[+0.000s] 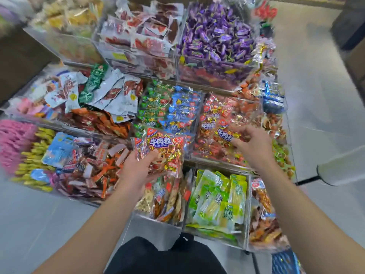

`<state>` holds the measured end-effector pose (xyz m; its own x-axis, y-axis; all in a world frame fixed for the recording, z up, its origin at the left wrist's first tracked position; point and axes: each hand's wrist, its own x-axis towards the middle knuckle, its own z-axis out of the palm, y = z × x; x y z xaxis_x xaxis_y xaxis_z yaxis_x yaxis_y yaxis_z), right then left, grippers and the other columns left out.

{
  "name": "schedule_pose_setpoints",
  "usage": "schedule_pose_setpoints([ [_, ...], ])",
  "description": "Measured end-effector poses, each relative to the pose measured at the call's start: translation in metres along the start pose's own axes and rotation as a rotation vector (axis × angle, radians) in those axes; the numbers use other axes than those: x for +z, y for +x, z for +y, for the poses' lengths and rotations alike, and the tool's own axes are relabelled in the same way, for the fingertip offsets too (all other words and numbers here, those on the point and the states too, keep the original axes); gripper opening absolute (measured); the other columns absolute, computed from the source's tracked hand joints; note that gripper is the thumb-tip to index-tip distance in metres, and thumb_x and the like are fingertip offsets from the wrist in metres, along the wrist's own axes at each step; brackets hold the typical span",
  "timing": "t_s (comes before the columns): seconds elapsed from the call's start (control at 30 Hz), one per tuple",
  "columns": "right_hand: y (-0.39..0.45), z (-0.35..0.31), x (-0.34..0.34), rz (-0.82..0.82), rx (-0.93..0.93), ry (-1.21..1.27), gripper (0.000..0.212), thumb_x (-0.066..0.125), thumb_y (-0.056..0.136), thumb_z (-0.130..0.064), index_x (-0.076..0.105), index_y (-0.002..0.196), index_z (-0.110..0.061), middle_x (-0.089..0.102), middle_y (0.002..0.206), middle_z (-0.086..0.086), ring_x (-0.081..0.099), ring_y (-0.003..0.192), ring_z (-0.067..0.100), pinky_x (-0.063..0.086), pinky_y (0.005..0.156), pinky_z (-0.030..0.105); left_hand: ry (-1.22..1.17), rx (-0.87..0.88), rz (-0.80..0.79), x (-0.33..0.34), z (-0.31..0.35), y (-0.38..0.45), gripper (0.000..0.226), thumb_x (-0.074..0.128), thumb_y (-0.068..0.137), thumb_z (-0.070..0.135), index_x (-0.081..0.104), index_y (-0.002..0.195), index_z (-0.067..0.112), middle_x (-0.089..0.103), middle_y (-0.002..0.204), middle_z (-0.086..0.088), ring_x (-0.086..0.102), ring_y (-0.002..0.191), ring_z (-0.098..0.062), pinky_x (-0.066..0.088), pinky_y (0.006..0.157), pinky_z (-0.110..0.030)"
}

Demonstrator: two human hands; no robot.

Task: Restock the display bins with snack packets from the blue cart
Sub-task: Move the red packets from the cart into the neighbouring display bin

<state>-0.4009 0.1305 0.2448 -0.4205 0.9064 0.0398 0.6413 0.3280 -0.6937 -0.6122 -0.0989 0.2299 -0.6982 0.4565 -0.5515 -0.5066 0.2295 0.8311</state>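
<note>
Nearest, at the lower right edge, a corner of the blue cart (pixel 284 262) shows, just beside the stand. Ahead of it the front bins hold green packets (pixel 217 202) and, to their left, brown snack bags (pixel 166 202).

The left hand (pixel 138 171) grips a red beef-cube packet (pixel 164 153) from below, thumb across its front, fingers curled behind — the packet stands upright above the front bins, at the near edge of the middle row.

The right hand (pixel 252 147) reaches into the red bin (pixel 221 155) in the middle row, its fingers curled onto a packet in the bin (pixel 227 133) of the same printed kind; whether they pinch it or only rest on it I cannot tell through the blur.

Left of that bin lie green and blue packets (pixel 171 107) in their own compartment, then silver pouches (pixel 110 93) heaped further left. At the far left edge are pink sweets (pixel 13 141) and yellow sweets (pixel 37 153).

On the top tier — furthest off — sit purple candies (pixel 219 34) and, to their left, red-and-white packs (pixel 146 34).
</note>
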Motion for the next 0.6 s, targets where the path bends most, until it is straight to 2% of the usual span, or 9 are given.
schedule_pose_setpoints([
  [0.07, 0.023, 0.006, 0.013, -0.082, -0.052, -0.024, 0.021, 0.080, 0.080, -0.023, 0.068, 0.094, -0.031, 0.068, 0.093, -0.008, 0.062, 0.083, 0.010, 0.046, 0.075, 0.027, 0.008, -0.017, 0.033, 0.006, 0.000, 0.006, 0.086, 0.079, 0.083, 0.034, 0.031, 0.155, 0.032, 0.047, 0.149, -0.001, 0.067, 0.106, -0.021, 0.061, 0.086, -0.049],
  [0.13, 0.043, 0.010, 0.028, -0.151, -0.095, -0.067, 0.022, 0.081, 0.079, -0.021, 0.072, 0.098, -0.024, 0.070, 0.101, -0.003, 0.063, 0.092, 0.018, 0.050, 0.085, 0.033, 0.016, -0.035, 0.054, 0.010, 0.000, 0.012, 0.085, 0.079, 0.084, 0.034, 0.031, 0.155, 0.032, 0.047, 0.150, -0.002, 0.062, 0.116, -0.024, 0.060, 0.087, -0.050],
  [0.27, 0.072, 0.016, 0.057, -0.235, -0.185, -0.162, 0.024, 0.082, 0.078, -0.022, 0.075, 0.101, -0.023, 0.069, 0.105, 0.001, 0.062, 0.098, 0.021, 0.047, 0.088, 0.033, 0.014, -0.059, 0.100, 0.017, 0.002, 0.024, 0.085, 0.079, 0.084, 0.034, 0.032, 0.155, 0.029, 0.050, 0.144, -0.002, 0.064, 0.111, -0.021, 0.062, 0.082, -0.048],
  [0.4, 0.089, 0.024, 0.076, -0.275, -0.216, -0.206, 0.027, 0.079, 0.081, -0.028, 0.075, 0.108, -0.026, 0.068, 0.108, 0.001, 0.062, 0.092, 0.019, 0.048, 0.083, 0.034, -0.004, -0.085, 0.109, 0.025, 0.008, 0.035, 0.079, 0.080, 0.083, 0.033, 0.040, 0.151, 0.026, 0.057, 0.139, -0.003, 0.068, 0.108, -0.023, 0.063, 0.076, -0.045],
  [0.53, 0.096, 0.036, 0.085, -0.238, -0.242, -0.482, 0.035, 0.071, 0.087, -0.037, 0.068, 0.119, -0.023, 0.062, 0.123, 0.004, 0.053, 0.109, 0.028, 0.045, 0.093, 0.039, -0.019, -0.099, 0.093, 0.035, 0.011, 0.045, 0.061, 0.077, 0.088, 0.026, 0.050, 0.142, 0.018, 0.071, 0.119, -0.006, 0.074, 0.097, -0.024, 0.063, 0.076, -0.048],
  [0.6, 0.095, 0.039, 0.088, -0.186, -0.255, -0.594, 0.043, 0.070, 0.087, -0.042, 0.060, 0.125, -0.024, 0.057, 0.123, 0.005, 0.048, 0.112, 0.030, 0.043, 0.093, 0.042, -0.013, -0.112, 0.101, 0.040, 0.011, 0.048, 0.065, 0.077, 0.088, 0.025, 0.047, 0.144, 0.015, 0.068, 0.124, -0.010, 0.073, 0.100, -0.027, 0.063, 0.076, -0.050],
])
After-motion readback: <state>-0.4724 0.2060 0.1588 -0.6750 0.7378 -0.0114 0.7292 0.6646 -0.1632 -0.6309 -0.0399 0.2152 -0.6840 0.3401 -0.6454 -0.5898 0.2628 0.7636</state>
